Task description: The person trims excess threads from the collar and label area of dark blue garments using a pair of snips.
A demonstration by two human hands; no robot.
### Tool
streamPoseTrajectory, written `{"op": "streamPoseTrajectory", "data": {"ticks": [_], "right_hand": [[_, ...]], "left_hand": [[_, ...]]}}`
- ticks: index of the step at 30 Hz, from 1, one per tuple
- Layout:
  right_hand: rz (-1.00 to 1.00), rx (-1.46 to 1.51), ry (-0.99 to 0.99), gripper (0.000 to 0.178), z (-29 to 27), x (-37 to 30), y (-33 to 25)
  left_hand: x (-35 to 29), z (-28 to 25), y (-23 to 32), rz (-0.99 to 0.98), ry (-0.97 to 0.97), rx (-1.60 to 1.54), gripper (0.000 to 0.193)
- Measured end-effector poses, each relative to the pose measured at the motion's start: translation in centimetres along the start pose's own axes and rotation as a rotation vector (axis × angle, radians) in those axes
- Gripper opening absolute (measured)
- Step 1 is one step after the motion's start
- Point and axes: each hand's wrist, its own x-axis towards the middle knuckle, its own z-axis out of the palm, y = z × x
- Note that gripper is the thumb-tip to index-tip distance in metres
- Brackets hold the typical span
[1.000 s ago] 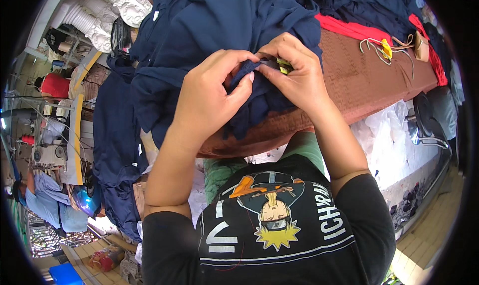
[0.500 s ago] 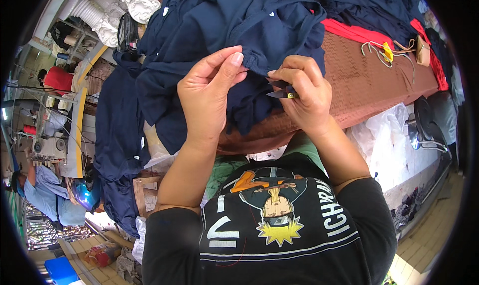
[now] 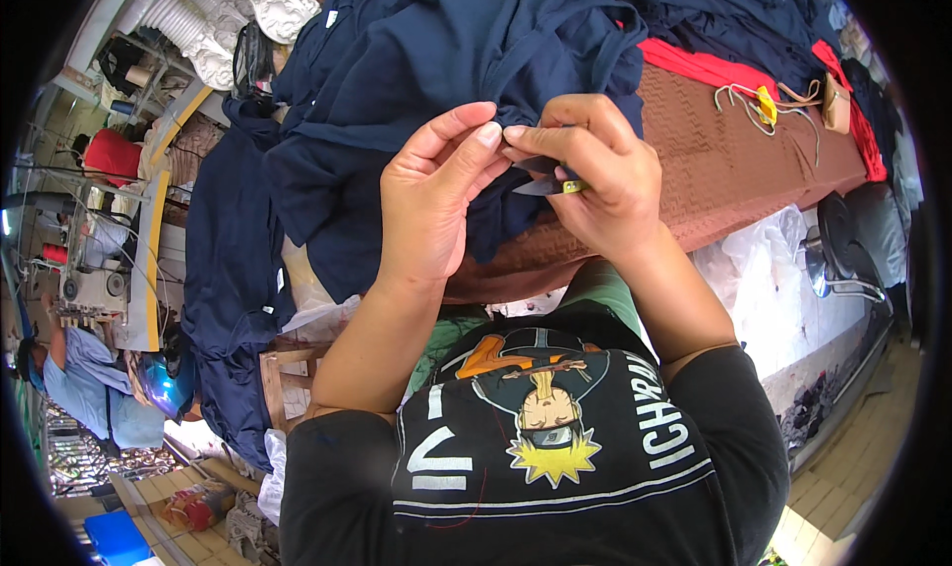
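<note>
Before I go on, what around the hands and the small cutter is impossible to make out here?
- Head view: most of the small thread cutter, wrapped by the right hand.
- Any thread being pinched: too fine to see between the left hand fingertips.
- The worked spot on the navy garment, covered by both hands.

Navy garment; brown table cover; red cloth

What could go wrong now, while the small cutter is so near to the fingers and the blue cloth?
1. The cutter in the right hand points at the left hand, whose fingertips almost touch it: it might nick them.
2. It might also cut the navy cloth bunched under both hands.
</note>
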Motion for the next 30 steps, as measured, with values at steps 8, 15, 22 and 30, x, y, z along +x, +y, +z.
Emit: {"op": "streamPoseTrajectory", "data": {"ticks": [8, 15, 22, 30], "right_hand": [[0.274, 0.506, -0.024, 0.01, -2.0, 0.9, -0.4], [0.216, 0.214, -0.111, 0.032, -3.1, 0.3, -1.0], [-0.012, -0.048, -0.088, 0.027, -2.6, 0.2, -0.2], [-0.009, -0.095, 0.002, 0.026, -2.6, 0.2, 0.3]], "left_hand": [[-0.1, 0.4, 0.5, 0.149, -0.005, 0.08, 0.023], [-0.1, 0.4, 0.5, 0.135, 0.032, 0.081, 0.025], [-0.4, 0.5, 0.5, 0.151, -0.029, 0.065, 0.027], [-0.5, 0.4, 0.4, 0.166, -0.007, 0.13, 0.028]]}}
